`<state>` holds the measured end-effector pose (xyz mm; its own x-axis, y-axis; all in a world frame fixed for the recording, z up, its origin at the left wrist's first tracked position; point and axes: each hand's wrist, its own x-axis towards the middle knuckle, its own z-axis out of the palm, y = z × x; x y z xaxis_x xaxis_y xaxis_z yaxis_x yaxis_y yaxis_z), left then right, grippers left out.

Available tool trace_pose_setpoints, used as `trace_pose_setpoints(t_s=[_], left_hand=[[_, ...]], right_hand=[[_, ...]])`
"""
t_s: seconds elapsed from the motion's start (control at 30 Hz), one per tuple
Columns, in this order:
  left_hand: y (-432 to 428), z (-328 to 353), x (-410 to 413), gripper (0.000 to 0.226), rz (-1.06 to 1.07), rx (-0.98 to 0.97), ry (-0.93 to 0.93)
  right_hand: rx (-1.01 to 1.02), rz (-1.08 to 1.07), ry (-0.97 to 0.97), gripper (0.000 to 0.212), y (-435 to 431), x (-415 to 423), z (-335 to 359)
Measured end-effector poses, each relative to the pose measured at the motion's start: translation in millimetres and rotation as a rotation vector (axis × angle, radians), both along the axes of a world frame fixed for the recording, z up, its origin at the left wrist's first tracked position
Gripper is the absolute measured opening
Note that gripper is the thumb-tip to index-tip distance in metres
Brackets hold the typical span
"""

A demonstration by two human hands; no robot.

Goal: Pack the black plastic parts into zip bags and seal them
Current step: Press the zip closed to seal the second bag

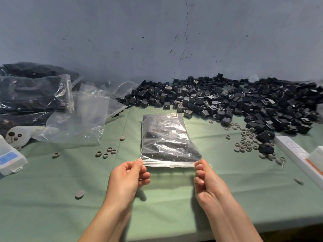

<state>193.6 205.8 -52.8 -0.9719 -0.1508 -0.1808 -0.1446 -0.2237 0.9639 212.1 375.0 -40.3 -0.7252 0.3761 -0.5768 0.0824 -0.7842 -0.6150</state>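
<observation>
Your left hand (127,179) and right hand (209,182) each pinch a near corner of the zip bag (167,137), thumb against fingers, each grip closed on the zip strip and nothing else. Between your two grips the strip looks wavy, so it may not be meshed along its middle. Lift the bag like that and parts could spill through the gap, or trapped air could pop the seal. The bag lies flat on the table (157,215), clear, crinkled and glossy, packed dark with black parts. The loose pile (227,98) sits just beyond its far end, with grey rings (244,142) to its right.
</observation>
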Motion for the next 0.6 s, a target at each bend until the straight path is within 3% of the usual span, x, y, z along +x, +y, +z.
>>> trace_pose_setpoints(t_s=[0.17,0.33,0.43,0.5,0.6], left_hand=[[-5,0,-2,0.023,0.024,0.023,0.008],[-8,4,-5,0.027,0.15,0.064,0.024],[1,1,-2,0.03,0.187,0.208,-0.076],[12,0,5,0.029,0.13,0.313,-0.189],[32,2,13,0.032,-0.074,0.314,-0.275]], right_hand=[[0.043,-0.016,-0.013,0.024,1,5,-2],[0.228,0.019,0.018,0.018,-11,15,-10],[0.22,0.026,0.043,0.019,-12,16,-10],[0.223,0.029,0.057,0.019,-10,15,-9],[0.324,0.064,0.079,0.021,-11,17,-14]])
